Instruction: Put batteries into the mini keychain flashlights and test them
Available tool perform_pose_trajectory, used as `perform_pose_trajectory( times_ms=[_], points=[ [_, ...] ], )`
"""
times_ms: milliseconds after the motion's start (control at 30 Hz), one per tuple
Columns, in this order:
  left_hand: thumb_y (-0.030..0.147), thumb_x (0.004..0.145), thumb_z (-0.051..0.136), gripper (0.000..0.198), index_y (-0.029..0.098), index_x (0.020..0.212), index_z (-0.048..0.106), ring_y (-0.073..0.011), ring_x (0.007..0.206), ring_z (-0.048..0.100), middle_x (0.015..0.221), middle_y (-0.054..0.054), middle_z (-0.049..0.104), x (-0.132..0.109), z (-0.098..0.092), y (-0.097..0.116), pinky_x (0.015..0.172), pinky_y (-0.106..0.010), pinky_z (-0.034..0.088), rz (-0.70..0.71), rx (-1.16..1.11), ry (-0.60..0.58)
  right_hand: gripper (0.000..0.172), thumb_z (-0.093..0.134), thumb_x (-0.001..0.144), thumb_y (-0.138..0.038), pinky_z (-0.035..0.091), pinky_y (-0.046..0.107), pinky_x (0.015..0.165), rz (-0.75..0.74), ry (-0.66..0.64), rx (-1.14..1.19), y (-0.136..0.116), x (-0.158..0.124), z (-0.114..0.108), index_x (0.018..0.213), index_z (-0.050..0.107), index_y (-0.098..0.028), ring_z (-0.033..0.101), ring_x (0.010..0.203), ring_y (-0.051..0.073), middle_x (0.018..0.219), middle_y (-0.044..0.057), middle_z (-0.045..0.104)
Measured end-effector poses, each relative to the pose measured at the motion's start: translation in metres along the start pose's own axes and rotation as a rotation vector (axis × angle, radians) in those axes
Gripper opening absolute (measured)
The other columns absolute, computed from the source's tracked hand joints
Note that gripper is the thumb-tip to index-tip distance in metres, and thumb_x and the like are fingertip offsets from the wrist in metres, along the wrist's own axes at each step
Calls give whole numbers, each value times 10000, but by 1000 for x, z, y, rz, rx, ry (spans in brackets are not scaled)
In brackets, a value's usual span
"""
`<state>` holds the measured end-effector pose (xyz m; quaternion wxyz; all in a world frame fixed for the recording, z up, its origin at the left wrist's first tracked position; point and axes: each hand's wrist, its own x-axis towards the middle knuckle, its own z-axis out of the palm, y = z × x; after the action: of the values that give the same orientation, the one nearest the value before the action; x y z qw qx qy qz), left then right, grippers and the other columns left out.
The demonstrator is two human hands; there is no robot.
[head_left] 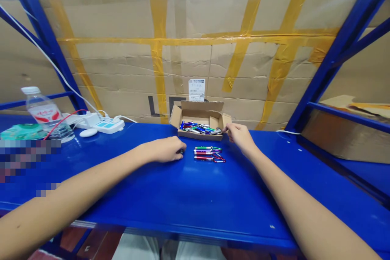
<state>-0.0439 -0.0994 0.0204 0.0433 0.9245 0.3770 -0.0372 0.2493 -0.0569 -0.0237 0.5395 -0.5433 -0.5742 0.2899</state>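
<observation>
A small open cardboard box [199, 134] stands on the blue table, filled with several shiny pen-shaped keychain flashlights [195, 127] in blue, green, silver and other colours. At the box's right end, my right hand [239, 135] has its fingers pinched at a silver keychain flashlight [215, 131] that lies by the rim. My left hand [171, 149] rests on the table to the front left of the box, its fingers curled around a small dark thing, mostly hidden. Between my hands lie a green flashlight [203, 148] and red flashlights [203, 158] in a row, carabiner clips pointing right.
A water bottle [45, 111], a green packet [22, 131] and a white power strip [108, 125] with cables sit at the left. Behind the box rises a large taped cardboard sheet [195, 61]. Blue rack posts [329, 57] flank the table [213, 203].
</observation>
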Motion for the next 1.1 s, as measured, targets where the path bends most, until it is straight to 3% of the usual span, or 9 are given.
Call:
perform_pose_trajectory(
  times_ms=[100,167,300,367,433,533,800,967,1100],
  points=[
    [351,845,589,251,192,998,710,-181,746,622,875,-71,706,10,-14,3,644,-255,412,4,51,37,305,529,760,-423,271,264,453,22,-8,34,-3,-1,0,636,622,-161,333,424,102,447,-34,414],
    [310,869,551,229,180,954,718,-168,717,617,848,-69,707,27,-31,5,664,-259,422,30,68,122,304,538,754,-429,267,265,453,34,5,26,-3,-1,-1,637,624,-162,341,425,104,449,-35,416],
    [150,870,489,261,146,989,721,-179,861,637,957,-99,718,92,-58,11,767,-271,441,180,104,389,362,527,762,-486,299,272,483,8,55,-39,-2,1,-5,639,636,-164,383,450,123,448,-22,448],
    [100,833,497,295,139,1010,730,-185,884,645,999,-109,724,132,-59,13,767,-266,449,226,111,379,370,510,768,-488,304,273,491,-4,60,-50,-2,1,-7,636,634,-165,384,452,125,444,-24,440],
    [68,781,529,315,149,996,744,-164,808,654,968,-92,740,167,-52,13,711,-240,451,232,68,289,352,496,771,-463,298,271,490,-7,52,-47,-1,2,-7,637,631,-166,375,447,123,440,-32,421],
    [74,746,566,323,190,977,761,-136,717,646,922,-48,755,199,-37,8,650,-219,440,284,-21,156,328,488,772,-435,280,267,483,-23,46,-39,-2,2,-8,635,622,-168,346,444,115,442,-42,395],
    [101,712,620,189,159,822,763,-121,612,592,778,-48,734,213,-20,1,631,-221,427,275,-103,219,366,469,780,-468,302,267,505,-50,32,-88,-5,0,-3,633,624,-171,382,482,132,461,-21,430],
    [117,756,563,212,146,846,753,-148,654,605,828,-78,735,205,-20,7,622,-246,424,346,-66,263,397,451,789,-482,334,273,527,-60,24,-159,2,-1,4,652,649,-166,452,529,164,477,8,483],
    [119,742,580,221,131,881,751,-161,660,607,854,-103,735,204,-20,14,610,-251,431,272,-34,249,385,450,792,-459,345,273,545,-35,32,-184,6,-1,5,647,651,-164,473,545,170,483,10,497]
  ],
)
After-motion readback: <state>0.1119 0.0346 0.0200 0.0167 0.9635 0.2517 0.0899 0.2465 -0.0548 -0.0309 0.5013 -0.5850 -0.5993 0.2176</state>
